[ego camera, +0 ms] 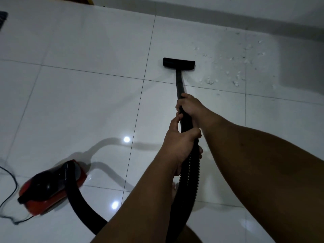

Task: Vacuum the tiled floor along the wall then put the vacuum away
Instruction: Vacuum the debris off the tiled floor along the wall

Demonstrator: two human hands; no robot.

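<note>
A black vacuum wand (179,83) runs from my hands down to a flat black floor nozzle (178,63) resting on the white tiled floor (87,102). My right hand (188,105) grips the wand higher up, my left hand (180,142) grips it just below, where the ribbed black hose (190,174) begins. The hose loops under my arms to the red and black vacuum body (52,186) at the lower left. Pale crumbs and debris (235,67) lie scattered to the right of the nozzle, near the white wall (263,7).
A thin black power cord (10,188) trails off the vacuum body at the left edge. A dark mat corner (2,19) shows at the upper left. A bare foot (173,188) stands beside the hose. Shadow covers the floor at the far right.
</note>
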